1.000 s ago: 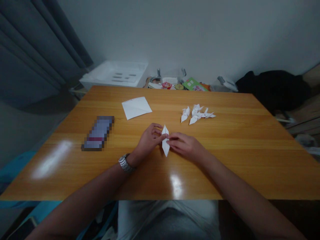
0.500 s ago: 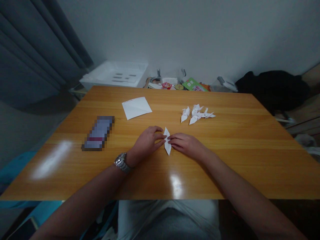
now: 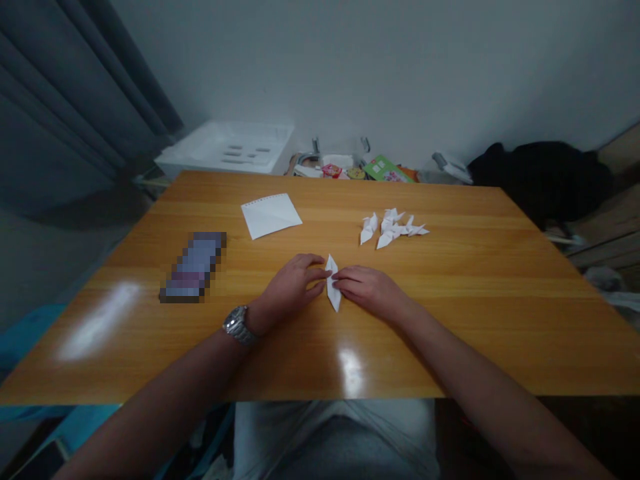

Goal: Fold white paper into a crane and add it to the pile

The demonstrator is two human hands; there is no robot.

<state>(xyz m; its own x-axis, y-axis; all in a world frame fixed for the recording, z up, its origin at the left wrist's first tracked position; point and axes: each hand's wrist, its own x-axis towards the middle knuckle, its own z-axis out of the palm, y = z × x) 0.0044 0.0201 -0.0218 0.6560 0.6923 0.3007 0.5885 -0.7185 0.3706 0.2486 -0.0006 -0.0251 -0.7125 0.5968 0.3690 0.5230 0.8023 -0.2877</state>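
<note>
A narrow, diamond-shaped piece of folded white paper [image 3: 333, 299] lies upright in my view on the wooden table, between my two hands. My left hand [image 3: 295, 285] holds its left edge with bent fingers, one fingertip on the paper and the others close beside it. From the other side, the fingers of my right hand [image 3: 367, 288] press together on the paper's right half and cover part of it. A metal watch [image 3: 239, 325] is on my left wrist. Beyond my right hand sit several folded paper cranes [image 3: 393, 229], grouped together.
A white sheet with a perforated edge [image 3: 271, 216] lies behind my left hand. To the left is a pixelated phone [image 3: 193, 268]. Behind the wooden table [image 3: 475, 293] stand a white plastic tray [image 3: 200, 143] and a green booklet [image 3: 386, 169]. A dark heap [image 3: 540, 173] is at the right.
The whole view has shifted slightly. Both hands stay at the folded paper, and the left fingers have moved only a little.
</note>
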